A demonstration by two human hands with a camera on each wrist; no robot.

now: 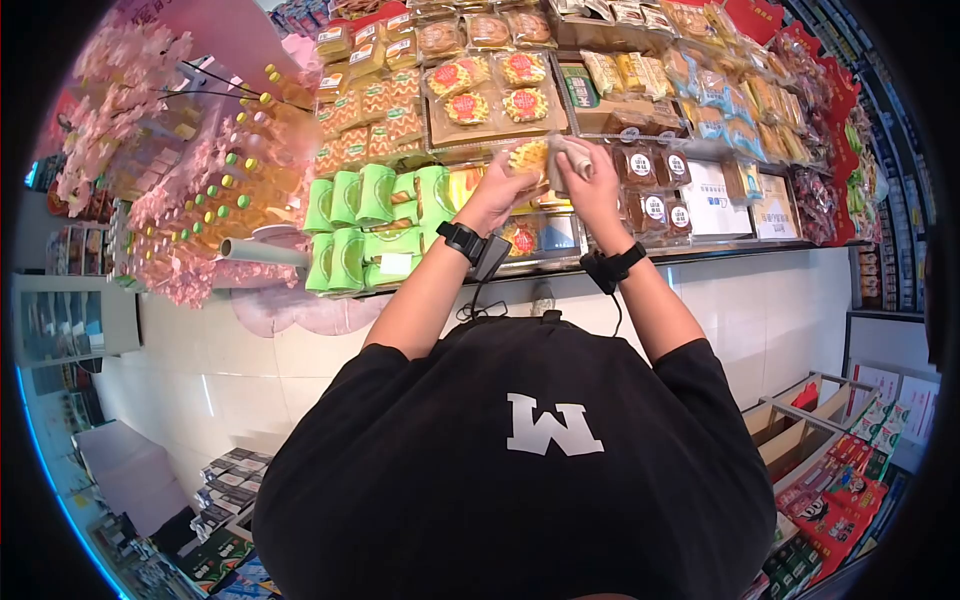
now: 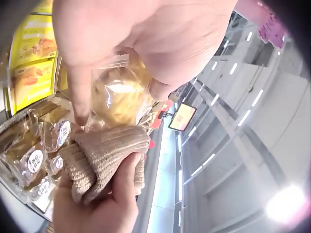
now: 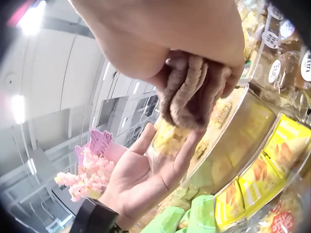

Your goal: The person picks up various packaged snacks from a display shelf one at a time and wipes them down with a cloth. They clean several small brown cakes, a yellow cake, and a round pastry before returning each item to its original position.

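Pastry packet held and wiped above the bakery shelf

Shelving point(image 1: 700, 255) in front of me is the largest item: a tiered display stacked with boxed and bagged baked goods. Green cartons point(image 1: 375, 225) sit at its left end, near my left forearm. Brown wrapped cakes with round white labels point(image 1: 650, 185) lie just beside my right hand.

My left hand point(image 1: 497, 190) is raised over the shelf, palm up, with fingers and thumb curled around a clear packet of yellow pastry point(image 2: 116, 94). The packet rests in that palm, above the yellow boxes point(image 3: 265, 167) on the lower tier.

My right hand point(image 1: 592, 180) is closed around a folded beige knit cloth point(image 2: 104, 158). The cloth touches the packet's side. In the right wrist view, the cloth point(image 3: 192, 90) hangs directly over the packet point(image 3: 170, 138).
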